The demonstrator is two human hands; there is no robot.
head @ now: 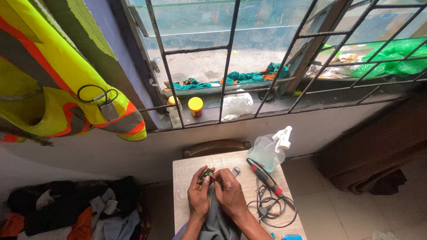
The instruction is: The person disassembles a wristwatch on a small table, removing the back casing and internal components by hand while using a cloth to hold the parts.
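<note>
Both hands, left (198,194) and right (230,192), pinch a small green circuit board (207,173) in a closed grip above the surface (187,171); a slip could drop it beside the soldering iron (266,178).

Yellow-lidded jar (195,106) on windowsill, spray bottle (268,151) on table

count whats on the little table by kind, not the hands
small green circuit board, held in both hands: 1
grey cloth under the hands: 1
clear spray bottle: 1
red and black soldering iron with black cord: 1
small grey part near the board: 1
blue thing at the table's near edge, cut off: 1
total: 6
</note>
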